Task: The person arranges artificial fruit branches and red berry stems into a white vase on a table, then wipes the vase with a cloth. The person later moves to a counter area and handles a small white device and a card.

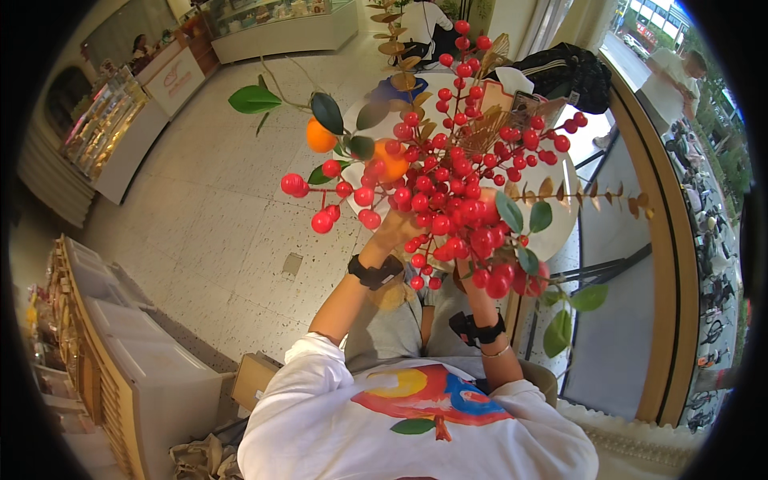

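A large arrangement of artificial red berry branches (pixel 450 186) fills the space before me, above a round white table (pixel 555 222). Orange fruits (pixel 321 134), green leaves (pixel 254 99) and gold-coloured leaf sprays (pixel 561 195) stick out among the berries. My left hand (pixel 401 229) reaches in under the berries from the left; its fingers are mostly hidden. My right hand (pixel 465 270) is beneath the berries on the right, almost wholly covered by them. What either hand grips cannot be seen. Both wrists wear black bands.
Behind the branches, a phone (pixel 523 102), a blue item (pixel 399 89) and a dark bag (pixel 567 75) lie at the table's far side. A person (pixel 423 27) sits beyond. A wood-framed window (pixel 663 270) runs along the right. A cardboard box (pixel 257 381) and shelving (pixel 96 336) stand at lower left.
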{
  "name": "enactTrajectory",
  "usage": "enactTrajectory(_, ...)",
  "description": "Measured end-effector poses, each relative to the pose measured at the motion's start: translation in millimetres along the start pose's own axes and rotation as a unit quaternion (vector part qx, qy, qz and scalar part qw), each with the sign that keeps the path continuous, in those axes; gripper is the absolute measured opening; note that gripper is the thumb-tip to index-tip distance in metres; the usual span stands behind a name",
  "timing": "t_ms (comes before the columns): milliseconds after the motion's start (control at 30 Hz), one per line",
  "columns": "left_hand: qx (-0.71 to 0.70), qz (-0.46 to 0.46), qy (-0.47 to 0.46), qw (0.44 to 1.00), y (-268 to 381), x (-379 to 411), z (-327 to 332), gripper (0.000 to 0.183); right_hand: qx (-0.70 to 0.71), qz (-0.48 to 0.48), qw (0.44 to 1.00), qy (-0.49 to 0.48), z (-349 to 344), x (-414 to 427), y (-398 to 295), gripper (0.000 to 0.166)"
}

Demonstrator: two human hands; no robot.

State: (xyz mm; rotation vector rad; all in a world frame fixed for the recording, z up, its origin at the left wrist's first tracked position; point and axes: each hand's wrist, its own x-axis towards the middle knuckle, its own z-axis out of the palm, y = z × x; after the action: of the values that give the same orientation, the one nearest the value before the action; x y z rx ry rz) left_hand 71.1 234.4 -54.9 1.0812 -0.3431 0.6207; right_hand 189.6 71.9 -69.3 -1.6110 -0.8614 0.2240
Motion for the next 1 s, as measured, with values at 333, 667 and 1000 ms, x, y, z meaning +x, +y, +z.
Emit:
enactTrajectory(333,0.131,-0.070,0.064,0.987,16.5,24.7,-15.7,0.039,-0.143,-0.081,0.978,-0.129,-39.4,-7.6,-19.9,0.051)
enactTrajectory(667,0.217,-0.082,0.162,0.959,9.7,31.9,-39.6,0.024,-0.047,-0.100,0.990,-0.085,-44.3,-4.3,-34.1,0.020)
enactTrajectory(1000,0.032,-0.166,0.213,0.962,29.8,57.3,8.5,0.015,0.110,-0.207,0.971,-0.044,-41.5,-4.4,-32.0,0.022)
